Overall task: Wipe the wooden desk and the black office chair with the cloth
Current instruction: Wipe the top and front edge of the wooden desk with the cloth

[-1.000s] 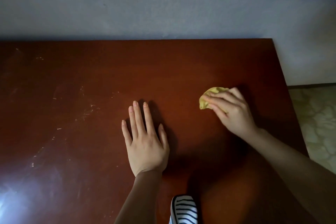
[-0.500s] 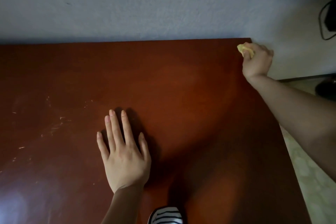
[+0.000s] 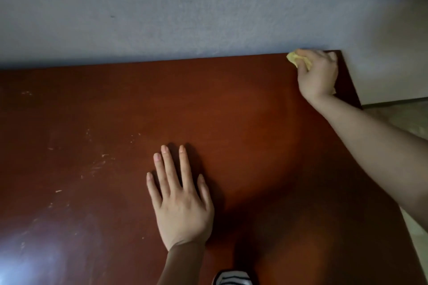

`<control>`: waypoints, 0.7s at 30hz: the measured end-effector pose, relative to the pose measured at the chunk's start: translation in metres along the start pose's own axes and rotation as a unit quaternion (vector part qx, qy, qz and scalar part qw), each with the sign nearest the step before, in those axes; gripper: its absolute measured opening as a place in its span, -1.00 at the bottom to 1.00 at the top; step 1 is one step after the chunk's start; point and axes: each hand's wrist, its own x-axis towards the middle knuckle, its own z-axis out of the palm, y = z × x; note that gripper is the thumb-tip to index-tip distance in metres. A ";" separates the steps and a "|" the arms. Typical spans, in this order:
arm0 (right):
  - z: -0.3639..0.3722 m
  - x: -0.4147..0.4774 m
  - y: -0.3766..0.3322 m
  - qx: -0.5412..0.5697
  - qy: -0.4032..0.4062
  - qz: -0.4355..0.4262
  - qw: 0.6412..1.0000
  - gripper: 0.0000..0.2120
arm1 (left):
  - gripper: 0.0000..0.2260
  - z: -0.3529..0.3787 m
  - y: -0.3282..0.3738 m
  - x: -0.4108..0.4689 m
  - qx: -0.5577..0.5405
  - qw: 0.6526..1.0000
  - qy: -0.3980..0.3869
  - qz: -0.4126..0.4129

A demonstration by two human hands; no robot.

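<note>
The dark red-brown wooden desk [image 3: 115, 111] fills most of the view, its far edge against the wall. My right hand [image 3: 318, 76] is closed around a bunched yellow cloth [image 3: 293, 59] and presses it onto the desk's far right corner, by the wall. Most of the cloth is hidden under the fingers. My left hand [image 3: 181, 201] lies flat, palm down and fingers spread, near the middle of the desk, holding nothing. The black office chair is out of view.
A grey wall [image 3: 185, 7] rises directly behind the desk. Pale scuffs and specks [image 3: 97, 164] mark the desk's left half. Light patterned floor [image 3: 403, 120] shows past the desk's right edge. Striped black-and-white cloth [image 3: 234, 279] shows at the bottom edge.
My right hand carried the cloth from mid-desk up to the far right corner and has slid slightly left along the back edge. My left hand stayed flat on the desk.
</note>
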 end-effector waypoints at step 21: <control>0.008 -0.107 -0.119 0.207 -0.156 -0.506 0.823 -0.76 | -0.46 -0.003 0.000 -0.001 0.012 1.000 -0.013 -0.008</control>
